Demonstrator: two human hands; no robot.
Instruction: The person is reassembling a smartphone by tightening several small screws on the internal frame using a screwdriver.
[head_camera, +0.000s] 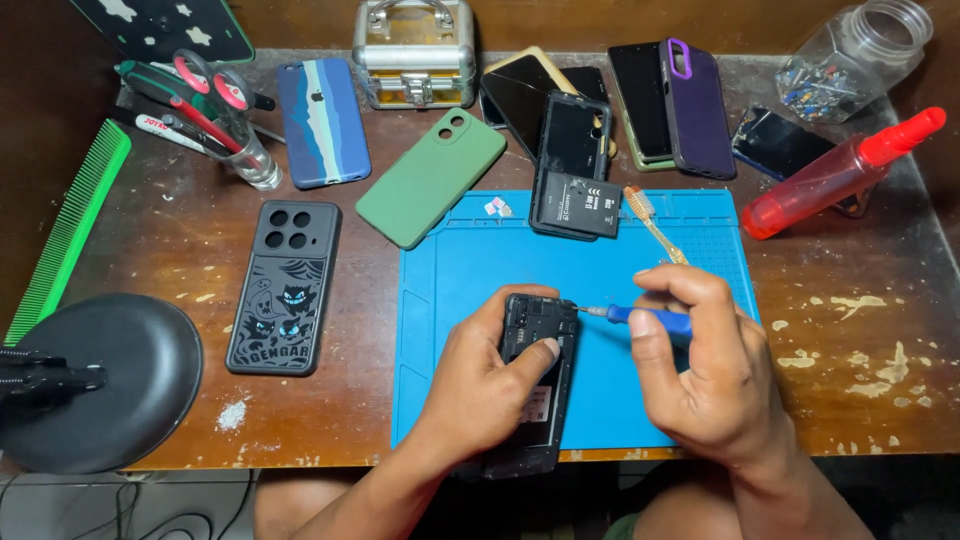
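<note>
Opened phone (535, 385) lies on blue mat (470, 260), long axis near-to-far. Left hand (490, 385) wraps and grips it. Right hand (700, 370) pinches blue screwdriver (640, 317), shaft pointing left, tip touching phone's far right corner.

Around the matt blue rubbery mat (470, 270), the worn wooden table (850, 350) is showing flaking pale patches. Behind the mat, a shiny metal case (414, 50) is gleaming; left of it, a black phone cover (283, 285) is looking matt.
</note>
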